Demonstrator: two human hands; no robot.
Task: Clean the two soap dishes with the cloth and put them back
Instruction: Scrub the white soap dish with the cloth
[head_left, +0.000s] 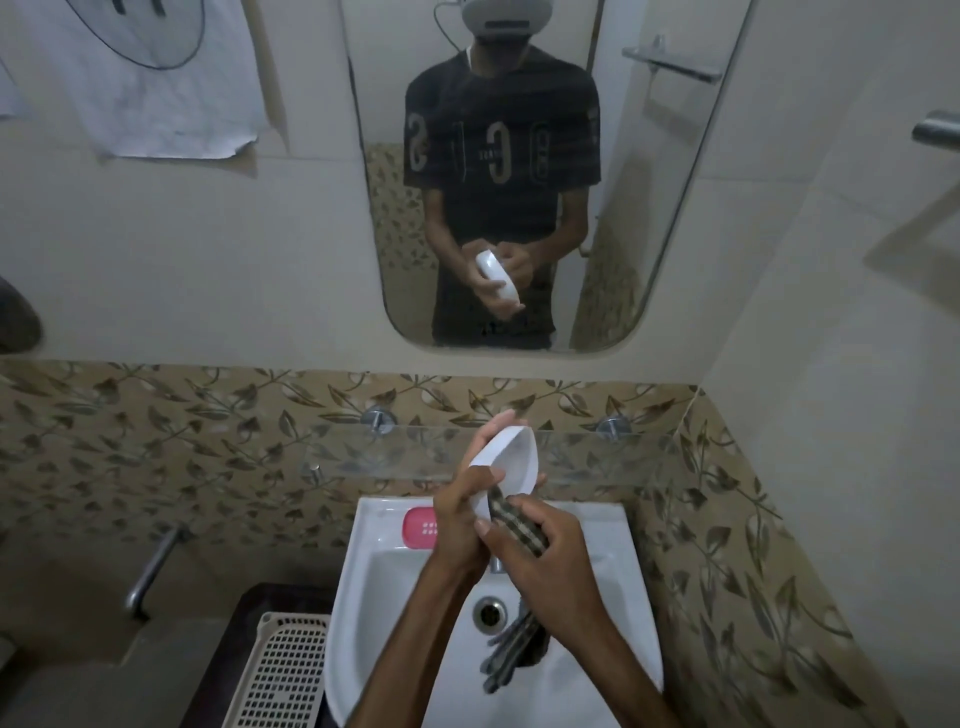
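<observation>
Landmark: white basin (363, 582), seen from above.
Left hand (460, 506): raised above the back rim of the basin, forearm rising from the lower edge of the view; fingers curled round the near end of the white soap dish, thumb on its edge.
White soap dish (506, 460): held tilted on end over the back of the basin, hollow side facing the person, far tip in front of the glass shelf (597, 452).
Right hand (540, 551): over the middle of the basin, just right of the left hand; fingers clamped on the cloth, pressing it into the dish's lower end.
Cloth (517, 522): dark, striped; loose end hangs below the right wrist down to the drain (490, 613).
Pink soap dish (420, 527): flat on the basin's back left rim, partly behind the left hand.
Mirror (649, 208): on the wall above the basin, reflecting both hands and the dish.
Plastic basket (283, 670): perforated, just left of the basin.
</observation>
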